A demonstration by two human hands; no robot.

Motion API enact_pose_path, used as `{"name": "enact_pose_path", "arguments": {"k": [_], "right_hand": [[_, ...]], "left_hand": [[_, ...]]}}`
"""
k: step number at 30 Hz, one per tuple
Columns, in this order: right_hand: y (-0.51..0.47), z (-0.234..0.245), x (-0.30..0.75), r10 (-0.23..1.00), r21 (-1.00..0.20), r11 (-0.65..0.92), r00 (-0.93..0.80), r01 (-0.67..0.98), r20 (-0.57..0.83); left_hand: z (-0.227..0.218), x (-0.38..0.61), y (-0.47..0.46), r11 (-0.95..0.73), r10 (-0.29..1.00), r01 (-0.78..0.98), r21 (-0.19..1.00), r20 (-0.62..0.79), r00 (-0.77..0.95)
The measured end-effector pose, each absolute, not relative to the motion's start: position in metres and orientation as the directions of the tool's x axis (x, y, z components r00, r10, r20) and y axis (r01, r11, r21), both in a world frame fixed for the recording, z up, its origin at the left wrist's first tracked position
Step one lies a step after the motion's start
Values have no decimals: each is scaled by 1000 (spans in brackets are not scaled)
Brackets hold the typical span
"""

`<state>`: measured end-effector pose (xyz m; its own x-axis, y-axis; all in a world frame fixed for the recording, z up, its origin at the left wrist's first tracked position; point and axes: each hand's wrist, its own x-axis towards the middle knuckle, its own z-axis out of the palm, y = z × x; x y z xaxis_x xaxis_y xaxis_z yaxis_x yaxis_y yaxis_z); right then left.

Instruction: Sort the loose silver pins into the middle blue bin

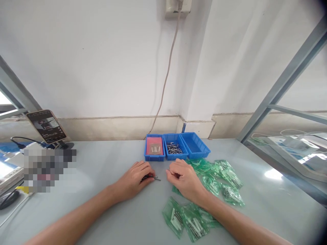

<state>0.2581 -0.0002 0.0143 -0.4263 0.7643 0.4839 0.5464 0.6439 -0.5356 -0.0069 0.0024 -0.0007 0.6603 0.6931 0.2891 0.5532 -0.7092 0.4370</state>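
My left hand (134,179) rests on the grey table (102,190) with its fingers curled over a few small dark metal pins (153,177) that stick out to the right. My right hand (184,179) lies just to the right of them, fingers curled in a loose pinch; what it holds, if anything, I cannot make out. Under and around my right wrist lie several green plastic bags (219,180) with small parts, and more bags (186,221) sit nearer to me.
Three small blue bins stand behind my hands: the left one (154,148) with a pink lining, the middle one (175,149) with metal parts, the right one (195,145) bare. A phone on a stand (46,126) is at the left. Metal frame bars stand at the right.
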Motion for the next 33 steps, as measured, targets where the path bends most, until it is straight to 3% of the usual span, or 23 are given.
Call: {"name": "enact_pose_path", "arguments": {"k": [11,16,23,33], "right_hand": [[-5,22,263,749,-636,662,-313,396,585],[-6,26,261,816,-707,577,-328,408,477],[-2,17,260,784,-615,620,-406,486,470],[0,16,262,839,-619,545,-369,566,401]], "left_hand": [[1,-6,0,-695,708,569,441,281,648],[1,-6,1,-701,702,564,436,281,655],[2,-6,3,-702,700,563,435,278,658],[2,-6,2,-707,696,558,435,289,657]]}}
